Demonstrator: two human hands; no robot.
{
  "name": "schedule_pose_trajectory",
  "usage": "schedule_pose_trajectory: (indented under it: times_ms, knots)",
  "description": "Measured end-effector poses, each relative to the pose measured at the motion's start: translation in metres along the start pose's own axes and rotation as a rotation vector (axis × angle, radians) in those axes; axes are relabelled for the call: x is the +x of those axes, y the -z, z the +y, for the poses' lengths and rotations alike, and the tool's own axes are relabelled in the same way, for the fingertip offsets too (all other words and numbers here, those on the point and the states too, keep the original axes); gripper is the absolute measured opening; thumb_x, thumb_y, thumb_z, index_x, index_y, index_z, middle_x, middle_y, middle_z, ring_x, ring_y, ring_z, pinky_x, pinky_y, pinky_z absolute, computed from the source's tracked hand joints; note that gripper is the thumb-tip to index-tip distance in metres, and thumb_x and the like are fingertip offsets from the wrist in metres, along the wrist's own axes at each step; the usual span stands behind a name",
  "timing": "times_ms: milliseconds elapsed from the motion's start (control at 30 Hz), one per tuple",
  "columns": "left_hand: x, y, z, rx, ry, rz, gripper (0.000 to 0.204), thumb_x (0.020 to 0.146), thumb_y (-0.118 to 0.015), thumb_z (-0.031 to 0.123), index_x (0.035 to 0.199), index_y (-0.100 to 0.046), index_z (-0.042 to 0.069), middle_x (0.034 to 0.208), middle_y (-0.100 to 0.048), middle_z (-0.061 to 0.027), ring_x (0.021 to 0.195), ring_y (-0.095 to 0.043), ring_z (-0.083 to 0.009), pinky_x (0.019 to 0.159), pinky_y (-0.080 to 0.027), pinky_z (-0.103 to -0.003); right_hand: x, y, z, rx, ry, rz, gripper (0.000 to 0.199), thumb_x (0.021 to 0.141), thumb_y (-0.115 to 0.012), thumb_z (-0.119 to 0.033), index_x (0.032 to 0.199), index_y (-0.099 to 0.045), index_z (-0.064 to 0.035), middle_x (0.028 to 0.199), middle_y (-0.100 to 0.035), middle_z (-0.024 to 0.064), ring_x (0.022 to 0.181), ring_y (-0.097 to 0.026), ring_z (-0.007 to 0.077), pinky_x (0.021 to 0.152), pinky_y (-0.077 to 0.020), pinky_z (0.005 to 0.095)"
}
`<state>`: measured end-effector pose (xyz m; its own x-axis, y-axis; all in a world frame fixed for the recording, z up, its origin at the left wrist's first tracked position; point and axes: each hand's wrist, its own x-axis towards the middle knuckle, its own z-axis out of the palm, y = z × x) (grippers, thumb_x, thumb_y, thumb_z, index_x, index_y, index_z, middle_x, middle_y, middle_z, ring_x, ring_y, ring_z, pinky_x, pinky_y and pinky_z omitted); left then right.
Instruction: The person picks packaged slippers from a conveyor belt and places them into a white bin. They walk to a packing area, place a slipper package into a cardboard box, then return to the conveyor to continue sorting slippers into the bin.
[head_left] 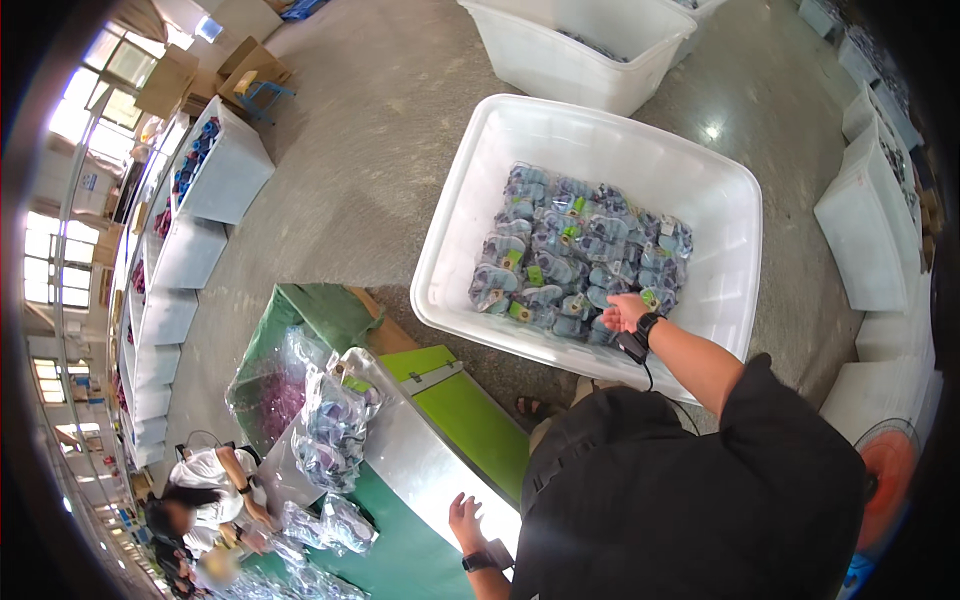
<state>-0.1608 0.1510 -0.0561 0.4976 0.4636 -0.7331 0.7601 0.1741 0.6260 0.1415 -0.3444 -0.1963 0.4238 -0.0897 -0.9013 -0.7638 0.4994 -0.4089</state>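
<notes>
My right hand reaches into a large white plastic tub, just above the near rows of bagged shoes. Its fingers look apart, with nothing visible between them. The shoes are grey-blue, packed in clear plastic bags, some with bright green tags. My left hand hovers by the shiny metal end of the worktable, loosely curled with its fingers apart and holding nothing. Beyond it, a pile of bagged shoes lies on the metal surface.
More bagged shoes lie on the green tabletop, where a co-worker sits. A green cloth-lined container stands at the table's end. Another white tub is behind mine; white bins line both sides. An orange fan stands right.
</notes>
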Motion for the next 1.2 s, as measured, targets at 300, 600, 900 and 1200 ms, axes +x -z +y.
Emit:
schedule_pose_trajectory:
  times_ms: [300,600,900,1200]
  knots:
    - [0.02,0.061,-0.037,-0.016,-0.029,0.122,0.044,0.088,-0.066,0.016,0.127,-0.053,-0.001,0.106,-0.065,-0.015,0.091,-0.065,-0.0214,0.07,-0.056,-0.033,0.03,0.057,0.033,-0.186,-0.124,-0.079,0.041,0.09,-0.064,-0.035,0.107,-0.052,0.0013,0.099,-0.063,0.0171,0.077,-0.066,0.0293,0.064,-0.0574,0.0394]
    - [0.093,0.187,-0.076,0.422,-0.344,0.723,0.049,0.078,-0.074,0.031,0.114,-0.062,0.0,0.109,-0.064,-0.0209,0.102,-0.059,-0.0377,0.091,-0.047,-0.044,0.011,0.063,0.028,-0.311,-0.043,-0.035,0.033,0.092,-0.057,-0.036,0.097,-0.057,-0.0039,0.084,-0.066,0.0127,0.065,-0.066,0.0275,0.057,-0.0567,0.0394]
    - [0.18,0.342,-0.058,0.432,-0.207,1.117,0.07,0.077,-0.073,0.036,0.129,-0.051,-0.004,0.13,-0.052,-0.0261,0.122,-0.048,-0.0413,0.106,-0.037,-0.047,-0.109,-0.043,0.044,-0.519,0.061,-0.044,0.033,0.089,-0.065,-0.031,0.107,-0.056,-0.0056,0.086,-0.063,0.0089,0.073,-0.067,0.0253,0.06,-0.0562,0.0358]
    - [0.239,0.347,-0.092,-0.08,0.022,0.48,0.087,0.06,-0.087,0.036,0.129,-0.052,-0.005,0.12,-0.063,-0.0225,0.108,-0.064,-0.034,0.092,-0.051,-0.039,-0.181,-0.096,0.057,-0.742,0.157,-0.034,0.029,0.089,-0.064,-0.032,0.11,-0.061,-0.0116,0.087,-0.064,0.0058,0.072,-0.066,0.0209,0.058,-0.0562,0.0333]
